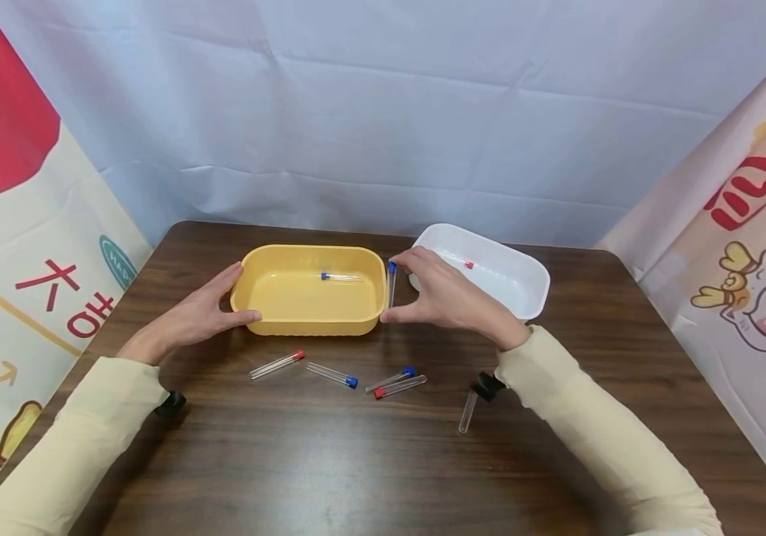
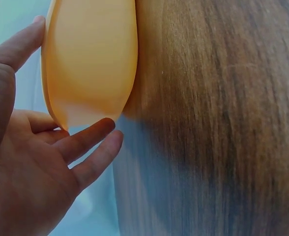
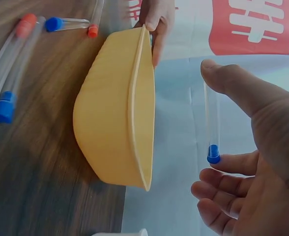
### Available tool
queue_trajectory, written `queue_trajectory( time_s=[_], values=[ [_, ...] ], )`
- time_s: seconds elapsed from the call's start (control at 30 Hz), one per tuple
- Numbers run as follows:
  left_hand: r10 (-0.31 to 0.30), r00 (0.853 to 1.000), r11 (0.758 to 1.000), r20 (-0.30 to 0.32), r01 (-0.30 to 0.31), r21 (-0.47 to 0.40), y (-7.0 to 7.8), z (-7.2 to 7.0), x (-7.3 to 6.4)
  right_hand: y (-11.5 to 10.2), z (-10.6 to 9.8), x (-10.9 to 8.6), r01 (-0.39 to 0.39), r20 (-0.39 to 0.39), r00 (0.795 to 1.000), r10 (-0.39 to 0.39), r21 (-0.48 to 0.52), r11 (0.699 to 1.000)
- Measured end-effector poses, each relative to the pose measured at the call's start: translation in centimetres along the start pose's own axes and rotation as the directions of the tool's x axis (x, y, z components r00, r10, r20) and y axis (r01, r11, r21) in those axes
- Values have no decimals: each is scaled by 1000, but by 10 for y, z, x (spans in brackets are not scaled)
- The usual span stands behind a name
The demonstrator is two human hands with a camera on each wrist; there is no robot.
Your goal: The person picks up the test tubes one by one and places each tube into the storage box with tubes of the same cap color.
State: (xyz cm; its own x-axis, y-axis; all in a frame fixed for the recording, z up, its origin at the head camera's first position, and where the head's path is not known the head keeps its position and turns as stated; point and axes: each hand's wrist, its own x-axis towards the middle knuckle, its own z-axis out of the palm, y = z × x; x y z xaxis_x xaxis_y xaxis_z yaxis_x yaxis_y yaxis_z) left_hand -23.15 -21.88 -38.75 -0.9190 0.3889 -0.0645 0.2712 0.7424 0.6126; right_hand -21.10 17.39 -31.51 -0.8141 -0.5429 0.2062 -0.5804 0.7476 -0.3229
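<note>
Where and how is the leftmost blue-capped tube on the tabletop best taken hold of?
Probably mid-body, from above, pinched across its narrow width: the tube lies flat and slender, nothing covers its middle, and its blue cap sits at the right end, leaving the long sides accessible.

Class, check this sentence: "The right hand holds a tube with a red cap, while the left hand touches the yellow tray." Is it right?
Not quite: the cap is wrong. The tube that the right hand holds has a blue cap, as the right wrist view shows. The left hand does touch the yellow tray.
</note>
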Motion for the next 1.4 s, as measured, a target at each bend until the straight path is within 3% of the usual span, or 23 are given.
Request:
queue_trajectory(
  time_s=[0.73, 1.17, 1.4],
  values=[
    [-4, 1000, 1000, -7, 4, 4, 0, 0, 0, -6, 28, 76, -106, 154, 984, 87, 121, 987],
    [-20, 1000, 1000, -3, 20, -3, -2, 1, -1, -9, 63, 110, -80, 193, 980, 44, 183, 980],
    [-19, 1000, 1000, -15, 19, 10, -2, 1, 1, -12, 78, 122, -85, 232, 972, 46, 159, 984]
  ],
)
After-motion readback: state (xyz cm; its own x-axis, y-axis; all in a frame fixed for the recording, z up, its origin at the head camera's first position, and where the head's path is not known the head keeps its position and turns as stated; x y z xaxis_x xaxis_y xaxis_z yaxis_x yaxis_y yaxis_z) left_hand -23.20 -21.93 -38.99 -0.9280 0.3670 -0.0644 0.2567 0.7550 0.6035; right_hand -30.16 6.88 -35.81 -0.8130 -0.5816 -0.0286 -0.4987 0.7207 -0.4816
